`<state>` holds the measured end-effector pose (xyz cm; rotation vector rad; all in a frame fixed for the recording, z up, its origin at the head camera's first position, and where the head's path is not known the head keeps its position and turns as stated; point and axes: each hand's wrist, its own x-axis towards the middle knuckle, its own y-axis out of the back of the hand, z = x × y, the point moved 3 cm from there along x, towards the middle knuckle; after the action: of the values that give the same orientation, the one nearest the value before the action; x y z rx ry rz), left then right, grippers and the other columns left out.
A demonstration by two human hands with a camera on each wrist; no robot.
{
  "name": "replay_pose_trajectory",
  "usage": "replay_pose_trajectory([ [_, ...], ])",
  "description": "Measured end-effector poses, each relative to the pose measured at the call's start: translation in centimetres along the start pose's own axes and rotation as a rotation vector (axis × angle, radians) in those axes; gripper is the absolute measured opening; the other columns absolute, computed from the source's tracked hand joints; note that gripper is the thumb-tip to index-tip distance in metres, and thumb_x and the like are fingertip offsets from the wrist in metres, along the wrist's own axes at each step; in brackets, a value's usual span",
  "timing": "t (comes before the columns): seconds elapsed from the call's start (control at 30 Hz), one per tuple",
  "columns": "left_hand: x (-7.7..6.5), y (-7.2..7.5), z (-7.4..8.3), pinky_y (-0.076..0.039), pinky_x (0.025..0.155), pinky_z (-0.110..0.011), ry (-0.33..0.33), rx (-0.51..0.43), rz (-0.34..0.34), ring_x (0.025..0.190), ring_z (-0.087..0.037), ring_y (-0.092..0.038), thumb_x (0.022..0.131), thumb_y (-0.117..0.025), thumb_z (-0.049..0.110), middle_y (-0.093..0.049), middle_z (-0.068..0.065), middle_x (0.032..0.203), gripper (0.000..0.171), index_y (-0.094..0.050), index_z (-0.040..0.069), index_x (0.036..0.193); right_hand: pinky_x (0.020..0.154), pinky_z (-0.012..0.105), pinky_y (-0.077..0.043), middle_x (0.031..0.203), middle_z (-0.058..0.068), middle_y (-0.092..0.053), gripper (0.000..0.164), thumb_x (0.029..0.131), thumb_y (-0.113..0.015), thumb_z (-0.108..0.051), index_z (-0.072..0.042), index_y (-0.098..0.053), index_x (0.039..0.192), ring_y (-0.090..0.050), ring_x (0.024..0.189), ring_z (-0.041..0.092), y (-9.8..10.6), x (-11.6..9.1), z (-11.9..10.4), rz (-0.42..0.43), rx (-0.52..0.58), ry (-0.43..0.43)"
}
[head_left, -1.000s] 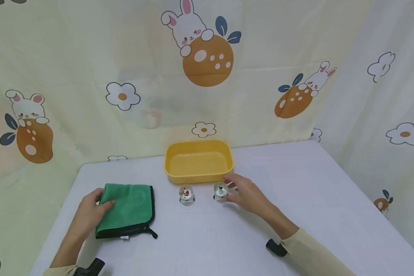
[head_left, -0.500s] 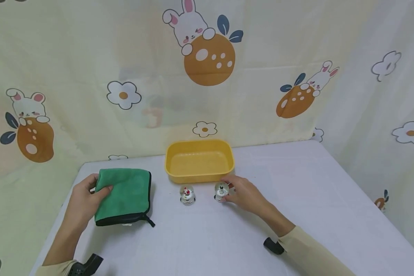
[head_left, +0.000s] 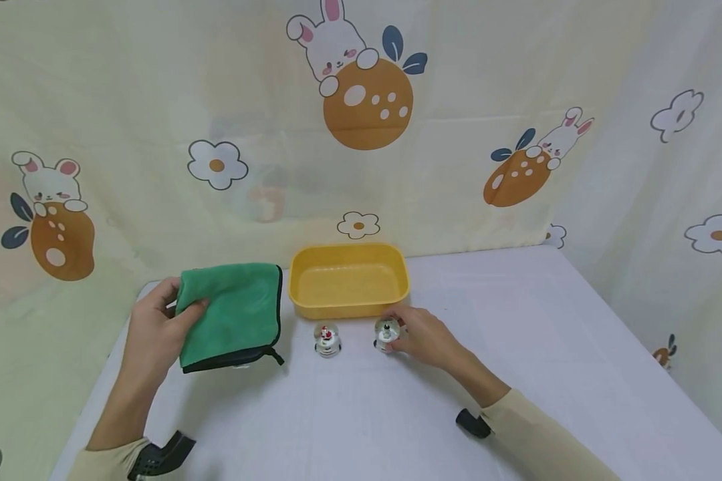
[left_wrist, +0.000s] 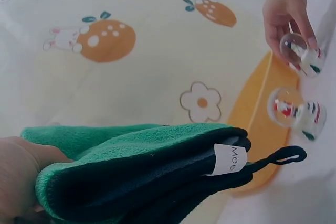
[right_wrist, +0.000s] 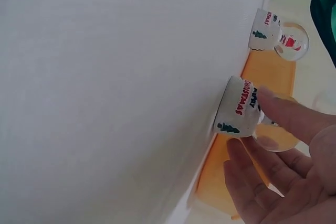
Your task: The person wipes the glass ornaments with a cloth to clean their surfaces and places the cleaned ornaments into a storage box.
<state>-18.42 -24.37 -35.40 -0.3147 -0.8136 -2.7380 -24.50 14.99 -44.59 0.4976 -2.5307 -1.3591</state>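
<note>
My left hand (head_left: 159, 327) pinches a folded green cloth (head_left: 231, 310) by its left edge, thumb on top, and holds it raised over the table. The cloth has a black border, a hanging loop and a white label (left_wrist: 229, 159), which show in the left wrist view. With thumb and fingers around its clear dome, my right hand (head_left: 424, 337) grips a small snow globe (head_left: 388, 333) standing on the table. Its white base (right_wrist: 236, 107) reads "Merry Christmas" in the right wrist view. A second snow globe (head_left: 327, 339), with a red figure inside, stands to its left.
A yellow rectangular tray (head_left: 349, 310) sits at the back of the table, just behind both snow globes. The white-covered table (head_left: 349, 421) ends at a patterned curtain (head_left: 445, 200) at the back.
My left hand has lifted the green cloth off the table and brought it up and a little to the right. The right hand stays on its snow globe.
</note>
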Motion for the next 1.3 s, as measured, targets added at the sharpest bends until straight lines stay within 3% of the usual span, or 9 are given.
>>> replay_pose_trajectory([
  [0.33,-0.3,-0.9,2.2,-0.053,0.076,-0.009,-0.110,-0.040,0.086,0.091,-0.004,-0.065,0.095,-0.071,0.011,-0.066,-0.005,0.114,0.022,-0.066,0.002,0.115,0.080,0.032,-0.055,0.105,-0.010,-0.069,0.045,0.078,-0.090,-0.021,-0.020,-0.070,0.119,-0.063,0.098,0.013,0.8,-0.3,-0.3,-0.002,0.067,-0.009],
  [0.5,-0.8,-1.4,2.9,-0.050,0.079,-0.006,-0.165,-0.040,0.088,0.093,-0.002,-0.062,0.094,-0.072,0.008,-0.068,-0.005,0.113,0.026,-0.067,0.003,0.119,0.085,0.035,-0.057,0.107,-0.011,-0.070,0.044,0.080,-0.088,-0.025,-0.021,-0.069,0.118,-0.063,0.101,0.014,1.6,-0.6,-1.0,0.022,0.106,0.004],
  [0.77,-1.2,-2.4,4.5,-0.046,0.066,-0.008,-0.319,-0.064,0.125,0.079,-0.009,-0.054,0.087,-0.073,-0.007,-0.069,-0.006,0.095,0.018,-0.073,-0.001,0.105,0.094,0.045,-0.058,0.111,-0.009,-0.070,0.045,0.081,-0.087,-0.021,-0.017,-0.066,0.120,-0.064,0.103,0.015,3.1,-1.3,-3.3,0.094,0.280,0.142],
  [0.93,-1.5,-3.7,6.0,-0.043,0.062,-0.010,-0.445,-0.055,0.155,0.075,-0.010,-0.050,0.082,-0.073,-0.013,-0.062,-0.004,0.087,0.018,-0.073,-0.001,0.095,0.096,0.042,-0.057,0.113,-0.008,-0.067,0.045,0.085,-0.084,-0.018,-0.019,-0.062,0.124,-0.065,0.104,0.014,4.0,-1.8,-5.3,0.125,0.359,0.229],
  [1.1,-2.0,-5.6,8.0,-0.040,0.061,-0.013,-0.587,-0.038,0.164,0.073,-0.011,-0.046,0.076,-0.073,-0.018,-0.057,-0.005,0.081,0.025,-0.073,-0.001,0.095,0.099,0.038,-0.056,0.116,-0.010,-0.067,0.041,0.088,-0.081,-0.018,-0.023,-0.061,0.124,-0.065,0.105,0.011,4.7,-1.9,-7.3,0.161,0.428,0.332],
  [1.3,-2.8,-8.2,9.8,-0.042,0.059,-0.015,-0.618,-0.078,0.095,0.074,-0.012,-0.047,0.075,-0.073,-0.018,-0.054,-0.007,0.082,0.027,-0.073,-0.003,0.097,0.090,0.035,-0.060,0.120,-0.003,-0.065,0.047,0.090,-0.078,-0.014,-0.021,-0.061,0.133,-0.064,0.107,0.018,5.0,-2.0,-9.4,0.200,0.489,0.421],
])
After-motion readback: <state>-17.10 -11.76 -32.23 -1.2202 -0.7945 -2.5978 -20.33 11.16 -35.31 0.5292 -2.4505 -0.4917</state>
